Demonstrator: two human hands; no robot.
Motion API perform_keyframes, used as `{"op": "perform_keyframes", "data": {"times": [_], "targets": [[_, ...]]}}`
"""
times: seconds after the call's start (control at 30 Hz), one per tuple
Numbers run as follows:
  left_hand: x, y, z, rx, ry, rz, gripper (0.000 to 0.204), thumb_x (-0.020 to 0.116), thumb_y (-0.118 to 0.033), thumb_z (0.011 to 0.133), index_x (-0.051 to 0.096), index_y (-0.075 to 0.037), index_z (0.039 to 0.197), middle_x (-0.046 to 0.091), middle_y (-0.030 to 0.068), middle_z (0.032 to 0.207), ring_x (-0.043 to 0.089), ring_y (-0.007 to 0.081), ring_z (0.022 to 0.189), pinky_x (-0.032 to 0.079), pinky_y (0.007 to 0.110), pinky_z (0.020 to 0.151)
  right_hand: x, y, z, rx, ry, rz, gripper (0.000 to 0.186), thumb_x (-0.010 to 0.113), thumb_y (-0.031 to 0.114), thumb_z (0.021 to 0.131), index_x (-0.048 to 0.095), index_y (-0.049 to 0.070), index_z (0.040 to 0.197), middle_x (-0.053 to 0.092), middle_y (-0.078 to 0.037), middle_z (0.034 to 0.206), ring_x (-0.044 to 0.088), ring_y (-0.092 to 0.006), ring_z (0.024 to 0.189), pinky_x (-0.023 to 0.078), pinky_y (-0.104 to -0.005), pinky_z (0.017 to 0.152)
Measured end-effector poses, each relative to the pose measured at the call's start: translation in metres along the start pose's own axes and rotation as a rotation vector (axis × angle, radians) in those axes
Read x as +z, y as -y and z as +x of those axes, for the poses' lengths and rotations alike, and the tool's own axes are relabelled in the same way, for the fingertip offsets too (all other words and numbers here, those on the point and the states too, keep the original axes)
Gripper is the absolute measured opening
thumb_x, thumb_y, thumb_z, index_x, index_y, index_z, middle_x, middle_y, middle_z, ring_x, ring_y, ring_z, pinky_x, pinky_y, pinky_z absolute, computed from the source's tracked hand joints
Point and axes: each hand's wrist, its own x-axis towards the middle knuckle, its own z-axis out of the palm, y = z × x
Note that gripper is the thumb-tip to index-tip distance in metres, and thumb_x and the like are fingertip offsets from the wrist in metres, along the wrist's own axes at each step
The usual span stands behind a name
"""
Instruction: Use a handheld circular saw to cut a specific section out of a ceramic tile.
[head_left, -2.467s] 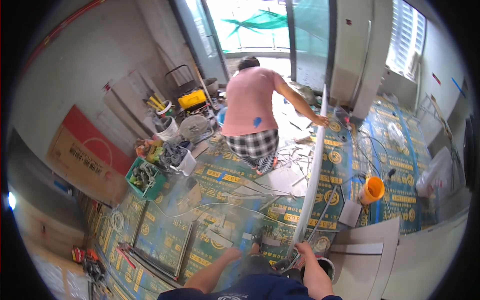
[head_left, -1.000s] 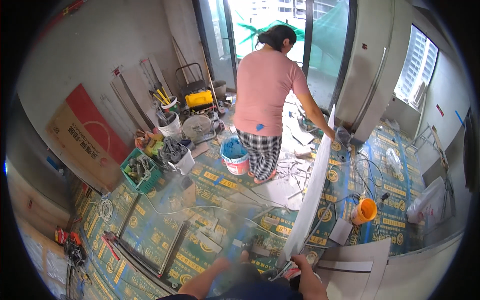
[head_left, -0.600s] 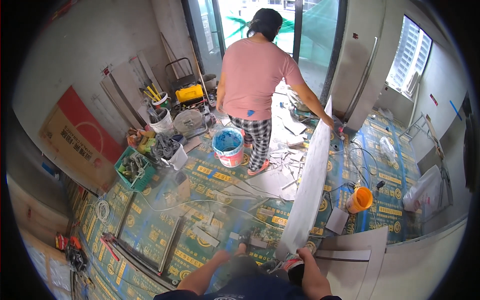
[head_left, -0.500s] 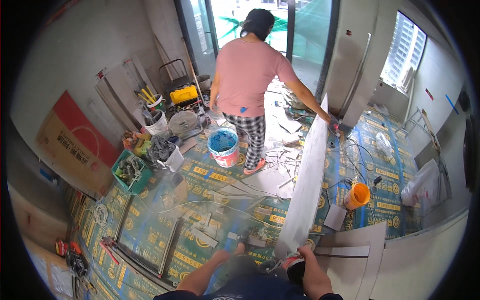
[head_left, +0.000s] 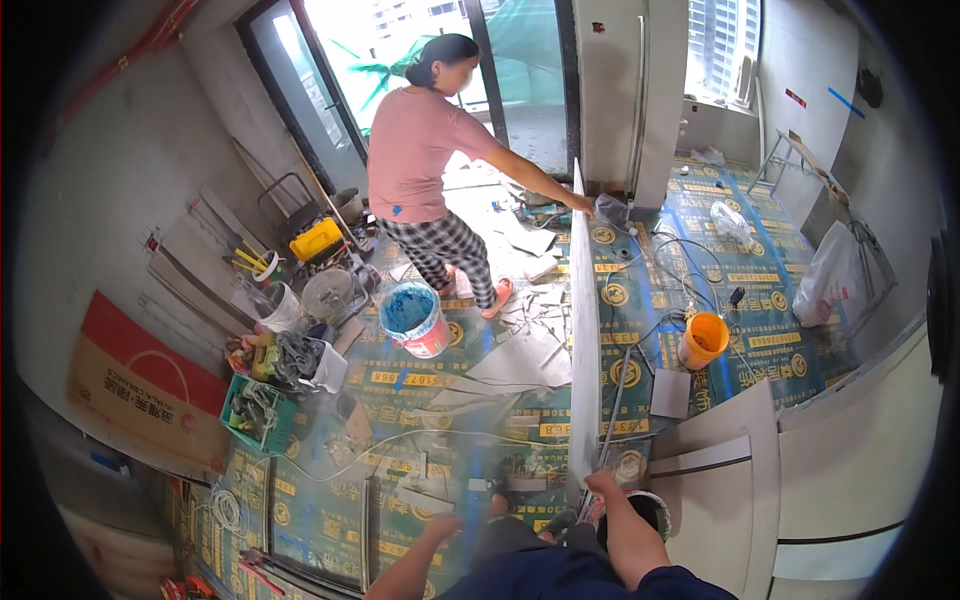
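Note:
A long, narrow grey-white slab point(head_left: 585, 350) stands nearly on edge, running away from me. My right hand point(head_left: 603, 484) is closed at its near end. The far end is held by a co-worker's hand point(head_left: 578, 203); that person wears a pink shirt and checked trousers. Low in front of my body, my left hand point(head_left: 443, 526) is apart from the slab and holds nothing visible; its fingers look loosely extended, though small. Beside my right forearm sits a dark-mouthed bucket point(head_left: 652, 512), partly hidden by the arm. A thin rod point(head_left: 616, 400) rises near my right hand.
Broken tile pieces point(head_left: 540, 355) litter the floor by the co-worker. A blue-stained bucket point(head_left: 414, 318) stands left of them, an orange bucket point(head_left: 703, 340) right of the slab. Large pale panels point(head_left: 715, 480) lie at right. A green crate point(head_left: 258, 415) and cables are at left.
The slab has tipped from showing its broad face to standing nearly on edge. The co-worker has turned sideways, arm stretched right. My view has swung right; my left hand stays away from the slab.

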Motion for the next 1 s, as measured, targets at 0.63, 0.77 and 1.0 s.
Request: {"op": "perform_keyframes", "data": {"times": [0.63, 0.77, 1.0], "targets": [[0.025, -0.036, 0.016, 0.112, 0.115, 0.082, 0.032, 0.067, -0.022, 0.090, 0.067, 0.006, 0.106, 0.073, 0.0145, 0.088, 0.072, 0.0222, 0.077, 0.058, 0.033, 0.072, -0.028, -0.080, 0.028, -0.040, -0.047, -0.433, 0.028, 0.058, 0.020, 0.088, 0.076, 0.018, 0.110, 0.072, -0.015, 0.113, 0.069, -0.0360, 0.106, 0.055, -0.0449, 0.091], [0.008, -0.019, 0.004, 0.188, 0.061, 0.225, 0.034, 0.068, -0.025, 0.090, 0.067, 0.005, 0.106, 0.073, 0.0137, 0.088, 0.072, 0.0216, 0.078, 0.058, 0.034, 0.073, -0.023, -0.033, 0.003, -0.017, -0.009, -0.119, 0.029, 0.064, 0.024, 0.086, 0.074, 0.008, 0.107, 0.071, -0.019, 0.112, 0.068, -0.0395, 0.103, 0.054, -0.0453, 0.089], [0.006, -0.035, 0.007, 0.158, 0.083, 0.152, 0.032, 0.067, -0.026, 0.091, 0.068, 0.003, 0.105, 0.073, 0.0129, 0.087, 0.072, 0.0208, 0.077, 0.058, 0.034, 0.073, -0.035, -0.061, -0.001, -0.015, -0.097, -0.026, 0.036, 0.070, 0.019, 0.080, 0.068, -0.010, 0.101, 0.070, -0.026, 0.102, 0.068, -0.0414, 0.092, 0.052, -0.0464, 0.075]]}}
